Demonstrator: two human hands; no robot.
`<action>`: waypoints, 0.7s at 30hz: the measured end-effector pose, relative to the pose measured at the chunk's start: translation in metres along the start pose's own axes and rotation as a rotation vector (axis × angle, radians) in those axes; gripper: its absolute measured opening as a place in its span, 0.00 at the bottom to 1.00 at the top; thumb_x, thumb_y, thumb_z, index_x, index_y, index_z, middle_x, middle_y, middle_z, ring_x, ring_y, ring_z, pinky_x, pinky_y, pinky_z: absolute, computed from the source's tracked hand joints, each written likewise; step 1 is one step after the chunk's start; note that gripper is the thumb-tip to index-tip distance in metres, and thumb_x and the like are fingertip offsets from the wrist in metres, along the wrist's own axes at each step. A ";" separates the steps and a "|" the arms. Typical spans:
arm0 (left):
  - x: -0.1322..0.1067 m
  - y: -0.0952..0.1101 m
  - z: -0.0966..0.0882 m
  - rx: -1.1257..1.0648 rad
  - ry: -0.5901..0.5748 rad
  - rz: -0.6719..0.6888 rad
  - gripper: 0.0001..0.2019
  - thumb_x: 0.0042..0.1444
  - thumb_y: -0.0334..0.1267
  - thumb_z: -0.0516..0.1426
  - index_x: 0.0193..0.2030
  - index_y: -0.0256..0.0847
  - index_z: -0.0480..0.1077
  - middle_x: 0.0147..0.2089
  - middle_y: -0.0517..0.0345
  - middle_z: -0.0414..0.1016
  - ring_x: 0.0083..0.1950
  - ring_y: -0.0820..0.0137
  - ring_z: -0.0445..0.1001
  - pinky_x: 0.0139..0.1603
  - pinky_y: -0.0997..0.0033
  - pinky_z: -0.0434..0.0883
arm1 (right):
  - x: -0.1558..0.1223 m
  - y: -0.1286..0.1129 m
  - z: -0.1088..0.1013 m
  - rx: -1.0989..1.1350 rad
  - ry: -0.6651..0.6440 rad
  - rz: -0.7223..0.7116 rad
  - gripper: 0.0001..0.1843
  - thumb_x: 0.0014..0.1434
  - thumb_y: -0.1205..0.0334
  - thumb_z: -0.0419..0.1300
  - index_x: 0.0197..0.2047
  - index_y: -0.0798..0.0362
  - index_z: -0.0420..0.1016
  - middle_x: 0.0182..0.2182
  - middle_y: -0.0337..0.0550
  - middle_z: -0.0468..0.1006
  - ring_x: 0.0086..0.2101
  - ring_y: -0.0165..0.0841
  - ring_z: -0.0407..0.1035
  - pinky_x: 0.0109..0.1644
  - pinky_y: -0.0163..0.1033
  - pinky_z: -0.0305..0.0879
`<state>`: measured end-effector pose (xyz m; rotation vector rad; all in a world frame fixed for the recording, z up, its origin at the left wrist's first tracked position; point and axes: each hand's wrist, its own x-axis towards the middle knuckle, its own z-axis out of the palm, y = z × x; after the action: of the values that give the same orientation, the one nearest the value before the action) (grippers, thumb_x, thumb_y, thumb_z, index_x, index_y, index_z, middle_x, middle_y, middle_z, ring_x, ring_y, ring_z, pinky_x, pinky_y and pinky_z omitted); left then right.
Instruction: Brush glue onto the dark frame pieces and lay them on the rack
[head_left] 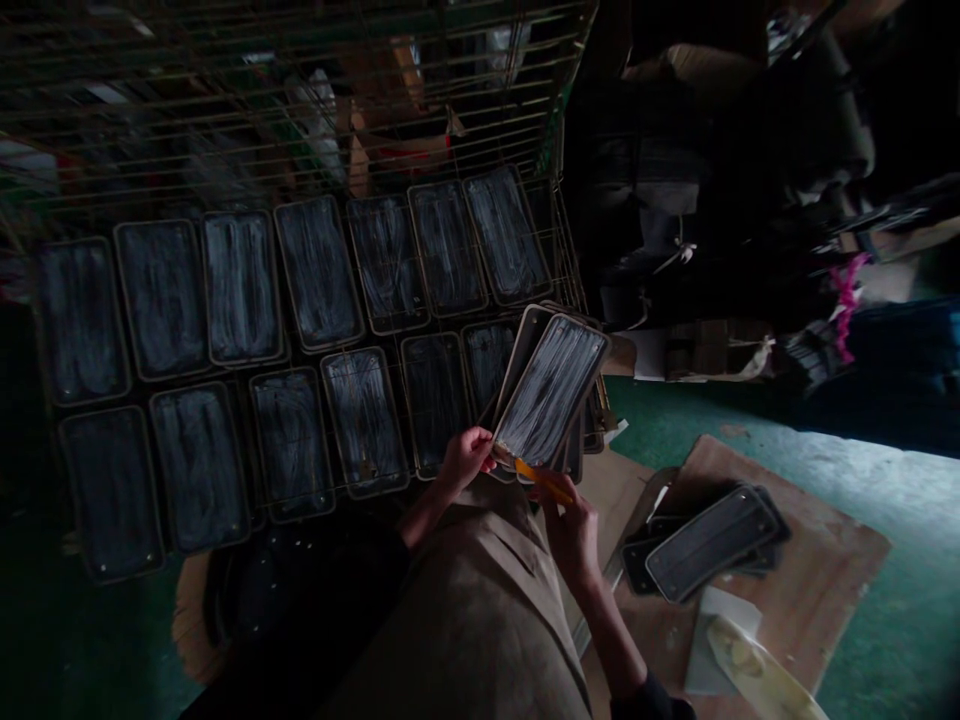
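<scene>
A dark rectangular panel (553,392) with rounded corners and a pale rim is tilted in front of me, its face streaked with a whitish coating. My left hand (468,458) pinches its lower left corner. In my right hand (568,522) is an orange-handled brush (541,480), its tip at the panel's lower edge; the bristles are too dark to make out. Beneath the panel lie more panels (523,345), partly hidden by it. Two rows of similar streaked panels, such as the near panel (365,420), lie on the wire rack to my left.
The wire rack (480,60) has a raised mesh side at the back, with cartons behind. At right, a wooden board (832,540) bears a pile of dark panels (712,540) and a pale yellowish container (750,660). Dark bundles (645,200) stand further back.
</scene>
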<state>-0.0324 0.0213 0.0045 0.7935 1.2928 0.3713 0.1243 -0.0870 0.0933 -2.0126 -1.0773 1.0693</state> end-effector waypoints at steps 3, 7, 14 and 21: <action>0.001 -0.001 0.000 0.057 -0.002 0.001 0.04 0.55 0.34 0.56 0.35 0.36 0.69 0.21 0.64 0.72 0.20 0.74 0.73 0.18 0.80 0.67 | 0.006 0.010 -0.007 0.034 0.074 0.053 0.16 0.66 0.51 0.53 0.49 0.51 0.72 0.35 0.42 0.81 0.32 0.34 0.77 0.35 0.36 0.72; 0.003 -0.004 0.002 0.090 0.003 0.009 0.05 0.54 0.34 0.57 0.37 0.36 0.69 0.20 0.65 0.71 0.19 0.75 0.73 0.18 0.81 0.66 | 0.020 0.008 -0.032 -0.084 0.287 0.005 0.17 0.65 0.50 0.54 0.49 0.52 0.73 0.35 0.43 0.81 0.34 0.36 0.78 0.35 0.36 0.72; 0.004 -0.007 0.002 -0.006 -0.062 0.029 0.09 0.51 0.38 0.59 0.36 0.37 0.67 0.27 0.61 0.74 0.22 0.73 0.76 0.20 0.78 0.70 | 0.079 -0.008 -0.062 -0.225 0.554 -0.176 0.17 0.66 0.52 0.54 0.50 0.52 0.73 0.36 0.44 0.82 0.37 0.36 0.78 0.41 0.38 0.71; 0.001 -0.005 0.005 -0.096 -0.078 -0.032 0.12 0.50 0.40 0.60 0.39 0.37 0.67 0.28 0.59 0.76 0.25 0.69 0.78 0.28 0.70 0.76 | 0.072 -0.003 -0.053 -0.199 0.444 -0.100 0.19 0.65 0.49 0.53 0.49 0.53 0.73 0.40 0.46 0.81 0.33 0.34 0.78 0.33 0.34 0.70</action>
<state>-0.0282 0.0168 0.0001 0.6995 1.2042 0.3707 0.1932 -0.0308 0.0949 -2.1846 -1.0579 0.4429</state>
